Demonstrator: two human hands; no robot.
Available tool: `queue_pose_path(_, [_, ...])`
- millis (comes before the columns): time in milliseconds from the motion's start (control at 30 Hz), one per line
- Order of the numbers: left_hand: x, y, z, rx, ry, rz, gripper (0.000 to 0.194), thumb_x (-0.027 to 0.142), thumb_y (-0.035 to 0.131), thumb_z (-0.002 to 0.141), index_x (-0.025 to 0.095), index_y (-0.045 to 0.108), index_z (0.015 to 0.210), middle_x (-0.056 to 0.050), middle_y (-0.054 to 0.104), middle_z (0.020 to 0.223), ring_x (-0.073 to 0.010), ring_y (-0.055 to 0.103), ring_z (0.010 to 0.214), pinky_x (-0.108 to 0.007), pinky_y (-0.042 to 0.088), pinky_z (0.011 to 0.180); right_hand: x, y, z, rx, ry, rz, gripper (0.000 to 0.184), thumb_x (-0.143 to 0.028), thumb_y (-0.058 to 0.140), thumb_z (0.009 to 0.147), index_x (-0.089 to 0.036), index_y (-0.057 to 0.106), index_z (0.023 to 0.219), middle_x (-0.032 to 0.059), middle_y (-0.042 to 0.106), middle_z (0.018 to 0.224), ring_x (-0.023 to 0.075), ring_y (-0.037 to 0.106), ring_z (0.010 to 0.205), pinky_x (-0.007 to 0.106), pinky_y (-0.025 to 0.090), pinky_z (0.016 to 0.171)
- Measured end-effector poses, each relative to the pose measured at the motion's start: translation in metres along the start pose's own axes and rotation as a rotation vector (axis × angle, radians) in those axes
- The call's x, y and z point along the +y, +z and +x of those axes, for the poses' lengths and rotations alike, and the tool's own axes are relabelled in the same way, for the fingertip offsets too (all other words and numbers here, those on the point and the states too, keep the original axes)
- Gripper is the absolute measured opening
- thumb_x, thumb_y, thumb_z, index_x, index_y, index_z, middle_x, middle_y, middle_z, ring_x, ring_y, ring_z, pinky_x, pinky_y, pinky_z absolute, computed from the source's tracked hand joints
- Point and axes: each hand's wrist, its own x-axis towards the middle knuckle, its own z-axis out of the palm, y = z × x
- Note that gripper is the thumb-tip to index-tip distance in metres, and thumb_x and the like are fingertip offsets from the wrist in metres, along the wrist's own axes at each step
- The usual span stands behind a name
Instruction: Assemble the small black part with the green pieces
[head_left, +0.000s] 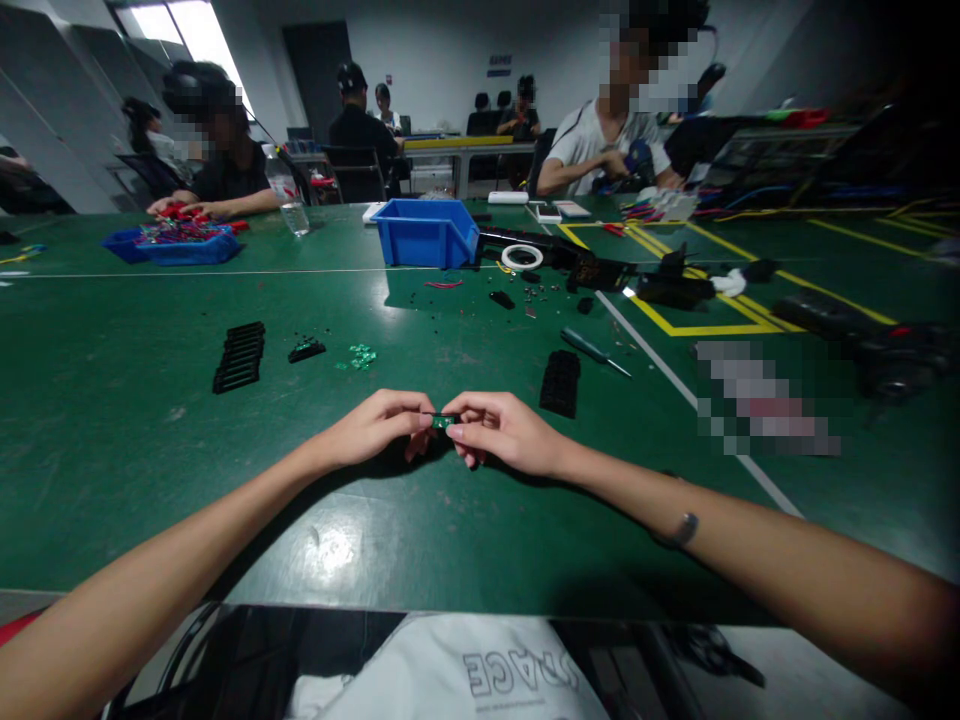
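Observation:
Both my hands meet over the green table (pixel 150 420), low in the middle of the head view. My left hand (pixel 379 425) and my right hand (pixel 499 430) each pinch one end of a small black part with a green piece (pixel 442 421). The fingers of both hands are curled closed round it. Just beyond my right hand lies a stack of black parts (pixel 561 382) and a screwdriver (pixel 594 351). To the left lie a row of black strips (pixel 240 356), one loose black part (pixel 306 350) and a few small green pieces (pixel 360 357).
A blue bin (pixel 426 232) stands at the table's middle back, a white tape roll (pixel 522 257) and black parts beside it. A blue tray (pixel 171 243) and a water bottle (pixel 289 195) sit far left. Several people work at the far side. Yellow lines mark the right.

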Motion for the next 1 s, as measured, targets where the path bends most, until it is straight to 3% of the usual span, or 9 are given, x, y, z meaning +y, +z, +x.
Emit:
queue_pose_path(367, [-0.003,0.001,0.0,0.004,0.004,-0.059,0.031,0.036,0.048,0.099,0.012,0.064,0.087,-0.004,0.067,0.075,-0.0137,0.061,0.063,-0.026,0.047,0.065,0.0,0.0,0.001,0.002,-0.008,-0.009,0.026,-0.038,0.066,0.093,-0.014,0.064,0.104,-0.0002,0.064,0.071,0.0119,0.064,0.058,0.022,0.05,0.054])
queue_pose_path(700, [0.0,0.005,0.001,0.054,-0.021,0.056,0.042,0.048,0.048,0.101,0.012,0.062,0.083,-0.002,0.064,0.068,-0.0115,0.058,0.056,-0.023,0.043,0.058,-0.001,0.0,0.0,0.008,-0.011,-0.041,0.026,-0.038,0.066,0.094,-0.014,0.064,0.103,0.0,0.064,0.071,0.012,0.063,0.058,0.023,0.05,0.055])
queue_pose_path(1000, [0.004,0.01,-0.001,0.161,0.109,0.381,0.05,0.045,0.042,0.104,0.013,0.058,0.069,0.001,0.059,0.063,-0.0092,0.052,0.059,-0.022,0.038,0.063,0.002,0.0,0.001,0.002,-0.013,-0.037,0.025,-0.038,0.064,0.095,-0.014,0.067,0.103,0.0,0.064,0.071,0.0112,0.063,0.058,0.021,0.05,0.054])
